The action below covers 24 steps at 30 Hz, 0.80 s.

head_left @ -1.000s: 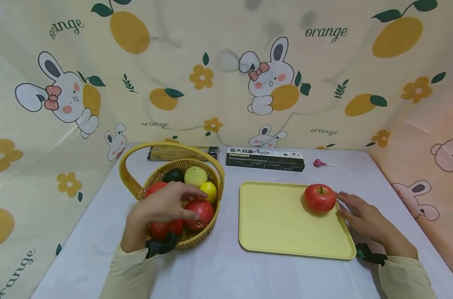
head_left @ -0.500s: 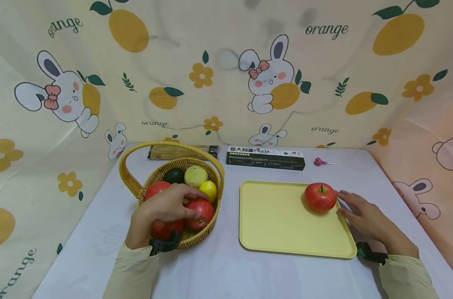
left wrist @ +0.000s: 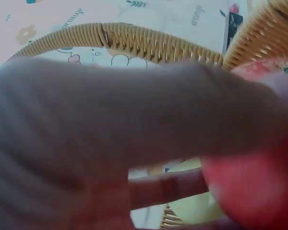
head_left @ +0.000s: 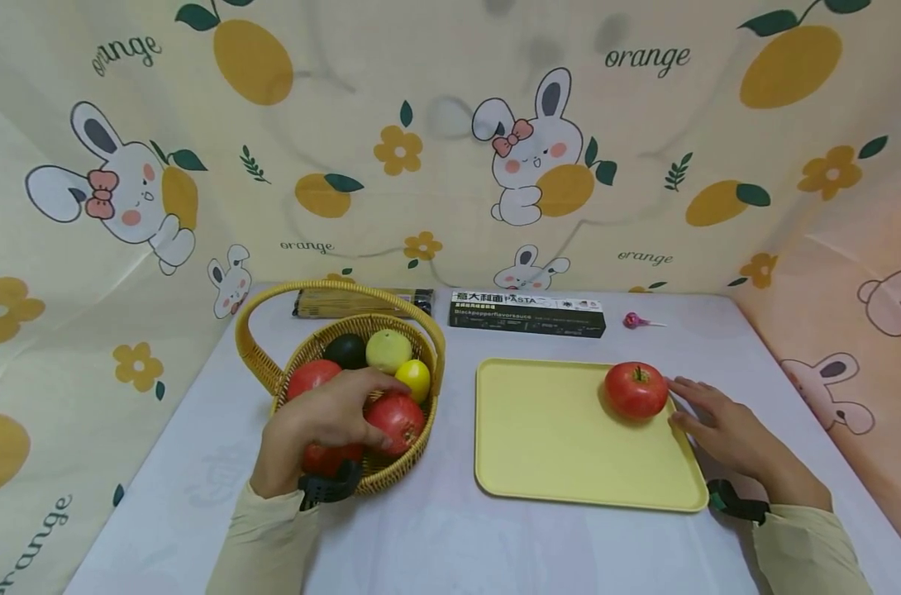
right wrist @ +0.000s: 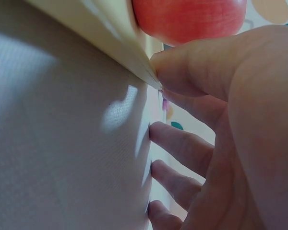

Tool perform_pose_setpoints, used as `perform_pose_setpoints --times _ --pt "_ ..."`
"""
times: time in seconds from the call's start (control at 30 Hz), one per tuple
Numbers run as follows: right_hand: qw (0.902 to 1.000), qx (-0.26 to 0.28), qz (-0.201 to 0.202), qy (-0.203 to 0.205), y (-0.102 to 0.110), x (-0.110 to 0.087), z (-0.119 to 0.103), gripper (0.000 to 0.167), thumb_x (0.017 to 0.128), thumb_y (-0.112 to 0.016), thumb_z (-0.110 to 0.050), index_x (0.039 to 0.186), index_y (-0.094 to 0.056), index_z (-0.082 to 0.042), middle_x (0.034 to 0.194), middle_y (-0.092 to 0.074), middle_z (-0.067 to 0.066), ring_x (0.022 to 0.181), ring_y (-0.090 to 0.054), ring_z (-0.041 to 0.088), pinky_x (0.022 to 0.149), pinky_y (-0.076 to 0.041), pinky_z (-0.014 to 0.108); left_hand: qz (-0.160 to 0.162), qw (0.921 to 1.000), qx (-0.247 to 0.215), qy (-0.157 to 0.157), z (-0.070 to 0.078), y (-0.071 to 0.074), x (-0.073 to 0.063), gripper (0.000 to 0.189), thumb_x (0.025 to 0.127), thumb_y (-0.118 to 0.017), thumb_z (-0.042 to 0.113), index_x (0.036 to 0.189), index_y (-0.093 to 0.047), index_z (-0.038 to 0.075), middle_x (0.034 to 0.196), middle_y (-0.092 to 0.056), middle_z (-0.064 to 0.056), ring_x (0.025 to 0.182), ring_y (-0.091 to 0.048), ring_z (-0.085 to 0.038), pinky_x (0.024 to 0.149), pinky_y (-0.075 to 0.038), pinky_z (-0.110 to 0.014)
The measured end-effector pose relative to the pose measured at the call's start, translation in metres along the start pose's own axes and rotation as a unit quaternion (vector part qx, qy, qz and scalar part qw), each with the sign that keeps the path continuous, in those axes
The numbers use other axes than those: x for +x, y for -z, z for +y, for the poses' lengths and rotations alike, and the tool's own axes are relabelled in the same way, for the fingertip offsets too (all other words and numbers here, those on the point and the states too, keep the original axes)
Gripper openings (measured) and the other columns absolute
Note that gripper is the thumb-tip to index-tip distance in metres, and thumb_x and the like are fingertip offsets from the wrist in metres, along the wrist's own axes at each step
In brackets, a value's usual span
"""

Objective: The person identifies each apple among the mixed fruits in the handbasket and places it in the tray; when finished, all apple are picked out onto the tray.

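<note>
My left hand (head_left: 331, 411) reaches into the wicker basket (head_left: 394, 478), its thumb and fingers around a red pomegranate (head_left: 398, 421). In the left wrist view, the thumb crosses in front of this red fruit (left wrist: 259, 187) and hides part of it. My right hand (head_left: 726, 434) lies at the right edge of the yellow tray (head_left: 562, 438). Its thumb touches the tray's rim, while the other fingertips rest on the cloth, as the right wrist view shows. A tomato (head_left: 636, 390) sits on the tray beside the right fingertips.
Also in the basket are a lime-green round fruit (head_left: 388, 351), a lemon (head_left: 414, 380), a dark avocado (head_left: 346, 351) and red fruit (head_left: 312, 376). The handle (head_left: 331, 286) arches up behind. Along the back lie a pasta box (head_left: 526, 314), a noodle pack (head_left: 361, 303) and a lollipop (head_left: 632, 320).
My left fingers have settled further around the pomegranate, which has turned slightly within the basket. My right hand, the tray and the tomato have stayed in place.
</note>
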State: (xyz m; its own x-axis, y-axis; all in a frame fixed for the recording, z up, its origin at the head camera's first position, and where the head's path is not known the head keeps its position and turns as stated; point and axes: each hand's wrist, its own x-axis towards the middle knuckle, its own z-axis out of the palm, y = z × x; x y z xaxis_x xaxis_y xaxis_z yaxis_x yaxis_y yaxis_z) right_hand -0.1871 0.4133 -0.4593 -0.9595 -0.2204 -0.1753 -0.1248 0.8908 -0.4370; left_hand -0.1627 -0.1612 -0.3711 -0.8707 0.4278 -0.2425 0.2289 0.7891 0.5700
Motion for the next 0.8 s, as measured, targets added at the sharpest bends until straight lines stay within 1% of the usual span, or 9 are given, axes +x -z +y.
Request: perform_pose_setpoints --times 0.07,0.13,0.2,0.3,0.4,0.47,0.67,0.73,0.8 --pt "1.0000 0.000 0.000 -0.001 0.000 0.000 0.001 0.074 0.110 -0.064 -0.043 0.168 -0.039 -0.004 0.168 -0.035 0.038 0.150 -0.031 0.069 0.106 -0.034 0.089 0.018 0.9998 0.002 0.000 0.000 -0.001 0.002 0.062 0.084 -0.096 0.033 0.139 -0.073 0.015 0.136 -0.071 -0.004 0.121 -0.065 -0.027 0.105 -0.058 -0.057" --pt "1.0000 0.000 -0.001 -0.003 0.000 0.001 0.001 0.074 0.110 -0.064 -0.043 0.168 -0.039 -0.004 0.169 -0.035 0.038 0.150 -0.030 0.069 0.106 -0.033 0.090 0.039 0.9992 -0.001 0.009 0.001 -0.002 0.003 0.057 0.087 -0.093 0.038 0.134 -0.074 0.012 0.134 -0.071 -0.006 0.124 -0.063 -0.029 0.108 -0.056 -0.056" --pt "1.0000 0.001 -0.003 -0.007 0.000 0.001 0.001 0.074 0.110 -0.064 -0.043 0.168 -0.038 -0.004 0.169 -0.034 0.037 0.151 -0.029 0.069 0.106 -0.033 0.090 0.050 0.9986 0.000 0.017 0.002 -0.002 0.005 0.054 0.090 -0.091 0.040 0.132 -0.075 0.010 0.134 -0.072 -0.007 0.126 -0.062 -0.031 0.109 -0.055 -0.056" --pt "0.9999 0.002 -0.007 -0.011 0.000 0.001 0.002 0.075 0.110 -0.063 -0.044 0.169 -0.037 -0.005 0.170 -0.033 0.037 0.151 -0.028 0.069 0.106 -0.033 0.090 0.036 0.9988 0.005 0.032 0.004 -0.004 0.005 0.056 0.089 -0.092 0.039 0.135 -0.074 0.011 0.131 -0.073 -0.006 0.122 -0.063 -0.029 0.107 -0.056 -0.057" --pt "0.9999 0.001 -0.008 -0.013 0.000 0.000 0.001 0.075 0.110 -0.063 -0.044 0.169 -0.037 -0.004 0.169 -0.033 0.038 0.151 -0.029 0.069 0.106 -0.033 0.090 0.012 0.9992 0.020 0.032 0.007 -0.006 0.005 0.062 0.084 -0.095 0.038 0.137 -0.072 0.014 0.124 -0.075 -0.003 0.112 -0.066 -0.024 0.102 -0.059 -0.056" --pt "0.9999 0.002 -0.008 -0.013 0.001 0.000 0.001 0.075 0.110 -0.064 -0.044 0.169 -0.038 -0.004 0.169 -0.033 0.038 0.151 -0.029 0.069 0.106 -0.033 0.090 0.008 0.9990 0.026 0.036 0.010 -0.008 0.005 0.064 0.081 -0.097 0.038 0.135 -0.072 0.015 0.119 -0.074 -0.003 0.109 -0.065 -0.023 0.099 -0.060 -0.056" --pt "0.9998 0.003 -0.009 -0.016 0.002 0.001 0.001 0.076 0.110 -0.063 -0.045 0.169 -0.037 -0.005 0.170 -0.032 0.038 0.152 -0.026 0.069 0.106 -0.031 0.091 0.014 0.9980 0.048 0.039 0.017 -0.010 0.004 0.063 0.077 -0.097 0.034 0.131 -0.072 0.014 0.117 -0.072 -0.004 0.110 -0.063 -0.025 0.096 -0.061 -0.054" --pt "0.9998 0.004 -0.011 -0.018 0.001 0.001 0.001 0.076 0.110 -0.063 -0.045 0.169 -0.036 -0.005 0.170 -0.032 0.038 0.152 -0.026 0.069 0.106 -0.031 0.091 0.028 0.9976 0.050 0.037 0.018 -0.008 0.002 0.062 0.078 -0.097 0.034 0.131 -0.072 0.014 0.118 -0.072 -0.005 0.112 -0.063 -0.026 0.095 -0.061 -0.053" --pt "0.9998 0.003 -0.010 -0.018 0.001 0.001 0.001 0.077 0.110 -0.063 -0.045 0.169 -0.036 -0.005 0.170 -0.032 0.038 0.152 -0.027 0.069 0.106 -0.031 0.091 0.052 0.9972 0.044 0.031 0.020 -0.004 -0.002 0.063 0.080 -0.097 0.036 0.134 -0.072 0.014 0.121 -0.072 -0.005 0.116 -0.062 -0.027 0.093 -0.062 -0.053"
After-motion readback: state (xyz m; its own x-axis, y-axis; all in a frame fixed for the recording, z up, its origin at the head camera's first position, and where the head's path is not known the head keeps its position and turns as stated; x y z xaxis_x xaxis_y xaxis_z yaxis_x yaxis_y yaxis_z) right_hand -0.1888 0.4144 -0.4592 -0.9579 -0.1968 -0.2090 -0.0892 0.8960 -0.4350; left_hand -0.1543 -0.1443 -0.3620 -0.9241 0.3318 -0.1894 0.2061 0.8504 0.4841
